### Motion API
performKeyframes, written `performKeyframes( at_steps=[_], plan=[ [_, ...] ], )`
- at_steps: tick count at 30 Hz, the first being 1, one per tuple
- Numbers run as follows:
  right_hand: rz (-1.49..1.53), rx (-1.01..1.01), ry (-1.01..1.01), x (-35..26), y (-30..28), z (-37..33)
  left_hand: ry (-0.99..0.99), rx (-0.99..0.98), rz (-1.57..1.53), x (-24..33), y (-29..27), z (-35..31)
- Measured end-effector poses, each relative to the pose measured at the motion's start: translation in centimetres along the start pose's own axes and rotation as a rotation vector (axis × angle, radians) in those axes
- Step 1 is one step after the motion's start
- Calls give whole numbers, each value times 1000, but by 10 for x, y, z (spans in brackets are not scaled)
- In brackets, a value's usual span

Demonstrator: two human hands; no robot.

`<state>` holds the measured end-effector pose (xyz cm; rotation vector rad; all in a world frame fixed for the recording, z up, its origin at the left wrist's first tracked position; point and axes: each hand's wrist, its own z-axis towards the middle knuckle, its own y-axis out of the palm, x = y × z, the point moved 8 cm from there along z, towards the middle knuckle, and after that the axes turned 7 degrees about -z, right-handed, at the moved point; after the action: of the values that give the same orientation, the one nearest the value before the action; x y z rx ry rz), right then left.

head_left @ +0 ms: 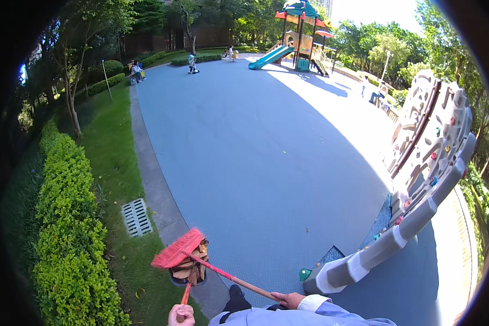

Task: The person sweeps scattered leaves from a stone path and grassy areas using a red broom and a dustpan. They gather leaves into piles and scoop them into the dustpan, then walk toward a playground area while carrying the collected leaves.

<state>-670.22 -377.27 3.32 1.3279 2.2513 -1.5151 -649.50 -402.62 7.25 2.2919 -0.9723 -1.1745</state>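
My right hand (289, 300) is closed around the wooden end of a broom handle, which runs up and left to a red broom head (178, 251). My left hand (181, 315) grips the handle of a dark dustpan (177, 281) at the lower middle. Brown dry leaves (187, 270) fill the dustpan. The broom's red bristles lie over the far left part of the leaves and hide some of them. Beneath the dustpan are the grass and the grey path edge.
A drain grate (137, 217) lies in the grass by a green hedge (70, 217). Grey playground flooring (244, 163) spreads ahead. At right stands a curved climbing wall (424, 141). A play structure with a slide (271, 57) and several people are far off.
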Motion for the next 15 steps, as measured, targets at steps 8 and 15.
performKeyframes(
  at_steps=[8, 15],
  plan=[
    [28, 19, 90, 3, -169, 140, -65, -15, -29, 2, 199, 121],
    [-48, 5, 79, 14, -295, 306, -28, -102, -47, 33, 339, 243]
  ],
)
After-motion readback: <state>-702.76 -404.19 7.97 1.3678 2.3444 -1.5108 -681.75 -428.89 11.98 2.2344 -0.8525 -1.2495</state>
